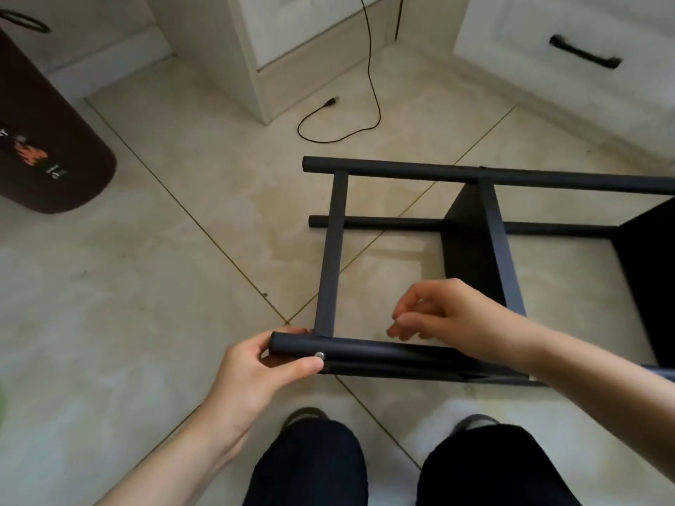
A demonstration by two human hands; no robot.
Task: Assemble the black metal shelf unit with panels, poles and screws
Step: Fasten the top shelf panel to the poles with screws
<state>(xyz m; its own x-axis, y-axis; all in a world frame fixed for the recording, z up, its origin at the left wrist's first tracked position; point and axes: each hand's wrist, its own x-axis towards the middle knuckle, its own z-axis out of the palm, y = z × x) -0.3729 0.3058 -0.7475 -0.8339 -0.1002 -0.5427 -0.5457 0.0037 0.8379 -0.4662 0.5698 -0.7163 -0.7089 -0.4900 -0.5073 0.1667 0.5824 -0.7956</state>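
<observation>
The black metal shelf unit (489, 228) lies on its side on the tiled floor. Its poles run left to right. A black crossbar (332, 250) joins the far pole (475, 175) to the near pole (383, 350). A silver screw (320, 355) sits in the near pole beside its left end. My left hand (263, 367) grips that end, thumb just under the screw. My right hand (445, 315) hovers over the near pole with fingers loosely curled; I see nothing in it. Black panels (467, 231) stand between the poles to the right.
A black cable (372, 85) with a plug trails over the floor beyond the shelf. White cabinets (569, 49) stand at the back, one with a black handle. A dark brown bin (44, 140) sits at the left. My legs and shoes (307, 418) are below.
</observation>
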